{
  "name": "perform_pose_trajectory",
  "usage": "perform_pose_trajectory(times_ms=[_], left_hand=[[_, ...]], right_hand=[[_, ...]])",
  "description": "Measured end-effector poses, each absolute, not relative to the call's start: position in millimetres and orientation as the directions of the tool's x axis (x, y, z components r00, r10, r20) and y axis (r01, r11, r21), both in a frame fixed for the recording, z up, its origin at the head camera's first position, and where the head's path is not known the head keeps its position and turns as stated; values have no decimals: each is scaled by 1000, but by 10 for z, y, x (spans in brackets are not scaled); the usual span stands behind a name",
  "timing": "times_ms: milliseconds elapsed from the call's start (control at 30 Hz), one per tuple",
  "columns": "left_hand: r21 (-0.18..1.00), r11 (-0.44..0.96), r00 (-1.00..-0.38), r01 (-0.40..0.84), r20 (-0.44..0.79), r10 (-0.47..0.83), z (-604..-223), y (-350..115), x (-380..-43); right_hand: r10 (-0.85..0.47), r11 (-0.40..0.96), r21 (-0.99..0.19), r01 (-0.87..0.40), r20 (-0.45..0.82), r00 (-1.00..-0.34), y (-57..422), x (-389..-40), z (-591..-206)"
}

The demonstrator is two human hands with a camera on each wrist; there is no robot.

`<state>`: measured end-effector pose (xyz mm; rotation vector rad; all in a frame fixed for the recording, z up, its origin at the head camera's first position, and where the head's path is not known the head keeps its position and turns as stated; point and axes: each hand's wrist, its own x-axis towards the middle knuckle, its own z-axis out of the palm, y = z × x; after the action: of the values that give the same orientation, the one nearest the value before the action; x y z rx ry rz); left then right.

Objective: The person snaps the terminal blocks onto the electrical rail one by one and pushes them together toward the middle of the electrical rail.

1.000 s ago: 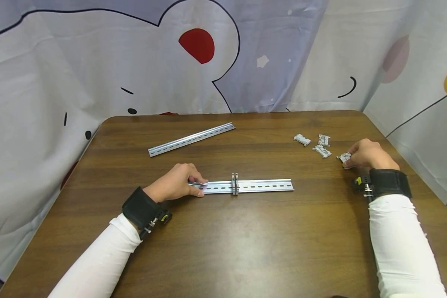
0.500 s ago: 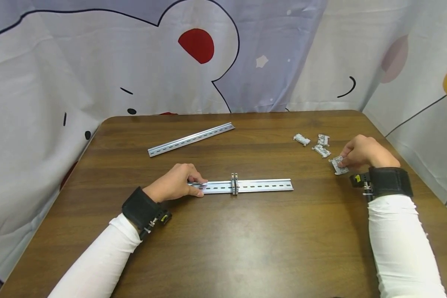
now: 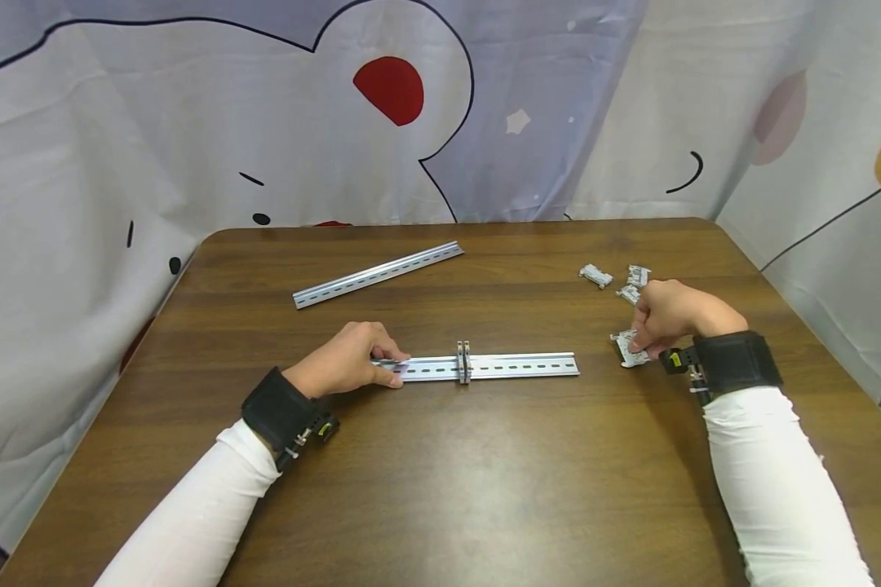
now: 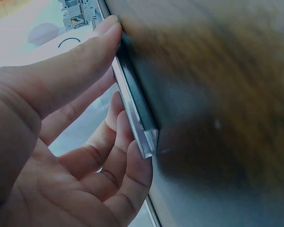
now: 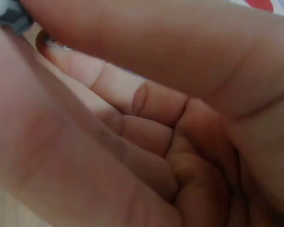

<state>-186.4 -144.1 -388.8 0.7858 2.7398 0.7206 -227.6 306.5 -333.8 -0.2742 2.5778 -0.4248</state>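
A slotted metal DIN rail (image 3: pixel 524 366) lies crosswise on the brown table. My left hand (image 3: pixel 348 359) grips its left end, thumb on the near edge and fingers along the far edge. In the left wrist view the rail's end (image 4: pixel 150 142) shows beside the fingers. Thin terminal blocks (image 3: pixel 463 363) stand upright together on the rail, just left of its middle. To the right of the rail, my right hand (image 3: pixel 679 314) pinches a grey terminal block (image 3: pixel 629 348). Only a blurred corner of that block (image 5: pixel 16 19) shows in the right wrist view.
A second DIN rail (image 3: pixel 378 275) lies slanted at the back left of the table. Beyond my right hand are loose grey terminal blocks (image 3: pixel 595 275), one partly hidden by the hand. A printed curtain (image 3: pixel 529 163) hangs behind the table.
My right hand has picked the terminal block up from the right side and carried it left and nearer. The left hand and the rail have stayed still.
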Motion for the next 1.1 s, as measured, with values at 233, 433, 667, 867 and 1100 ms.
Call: perform_pose_trajectory(times_ms=[233, 433, 667, 867, 1100], left_hand=[[511, 745, -844, 428, -68, 532, -3891, -1440, -1869], [505, 745, -843, 437, -60, 535, -3864, -1437, -1858], [506, 749, -845, 428, -69, 530, -3854, -1428, -1846], [507, 749, -844, 426, -75, 531, -3844, -1426, -1843], [508, 748, -840, 428, -81, 536, -3833, -1424, -1845]], right_hand=[[-375, 906, -354, -230, -424, -825, 2722, -2178, -3286], [-404, 895, -375, -243, -450, -796, 2586, -2142, -3336], [-393, 883, -426, -194, -449, -803, 2472, -2123, -3381], [-337, 885, -449, -122, -437, -834, 2373, -2098, -3368], [-296, 903, -414, -114, -406, -865, 2298, -2062, -3371]])
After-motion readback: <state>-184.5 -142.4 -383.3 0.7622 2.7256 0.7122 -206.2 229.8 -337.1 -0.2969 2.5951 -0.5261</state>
